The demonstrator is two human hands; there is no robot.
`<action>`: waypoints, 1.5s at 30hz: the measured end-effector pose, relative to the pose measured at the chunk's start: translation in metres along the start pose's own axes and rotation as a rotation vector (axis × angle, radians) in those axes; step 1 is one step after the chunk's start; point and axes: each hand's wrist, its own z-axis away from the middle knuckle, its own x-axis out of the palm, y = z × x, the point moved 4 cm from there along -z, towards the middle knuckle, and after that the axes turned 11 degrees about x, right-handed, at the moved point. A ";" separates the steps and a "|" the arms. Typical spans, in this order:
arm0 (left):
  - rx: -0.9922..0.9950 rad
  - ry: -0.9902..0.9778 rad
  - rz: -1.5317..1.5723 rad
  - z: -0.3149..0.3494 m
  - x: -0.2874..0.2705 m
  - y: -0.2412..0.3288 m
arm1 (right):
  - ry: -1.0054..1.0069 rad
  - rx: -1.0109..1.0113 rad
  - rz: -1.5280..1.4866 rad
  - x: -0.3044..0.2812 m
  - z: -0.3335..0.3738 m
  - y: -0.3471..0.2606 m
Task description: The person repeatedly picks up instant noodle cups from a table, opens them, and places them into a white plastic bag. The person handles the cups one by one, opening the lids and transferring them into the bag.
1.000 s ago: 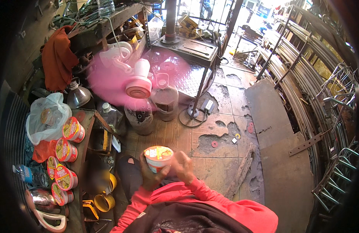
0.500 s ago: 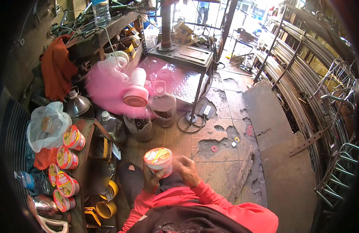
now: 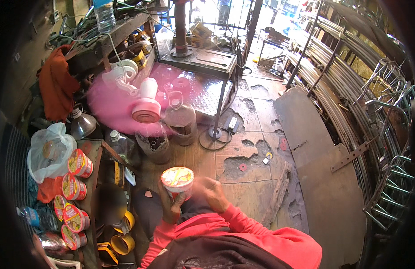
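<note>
My left hand (image 3: 171, 203) is wrapped round a round instant noodle cup (image 3: 178, 177) and holds it upright above my lap. Its lid is yellow and orange, and its side is red and white. My right hand (image 3: 212, 193) is just right of the cup, its fingers bent toward the cup's side. Motion smears those fingertips, so whether they touch the cup or pinch anything is unclear. Several similar noodle cups (image 3: 74, 187) stand or lean on the wooden shelf at my left, beside a pale plastic bag (image 3: 50, 148).
A pink-bladed fan (image 3: 146, 110) stands ahead on the left, its blades blurred. Beyond it is a metal drill-press table (image 3: 203, 60). Large plastic jugs (image 3: 180, 121) are on the floor. Broken tiles, a power outlet box (image 3: 233, 123), a metal sheet (image 3: 315, 166) and racked pipes (image 3: 333, 58) lie rightward.
The cup has shifted slightly left and up in view with my left hand. My right hand's fingers have moved a little and look more blurred. The whole scene has shifted slightly left.
</note>
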 end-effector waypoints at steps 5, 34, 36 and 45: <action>0.112 -0.024 -0.249 -0.007 0.005 -0.007 | 0.267 -0.421 0.380 0.002 0.002 -0.016; -0.222 0.387 0.735 0.023 -0.048 0.007 | -0.141 0.019 -0.145 0.043 -0.020 0.021; -0.293 0.423 0.892 0.024 -0.051 0.005 | -0.089 0.050 -0.253 0.043 -0.021 0.024; -0.132 0.260 0.058 0.025 -0.046 0.004 | -0.071 0.051 -0.372 0.057 -0.021 0.022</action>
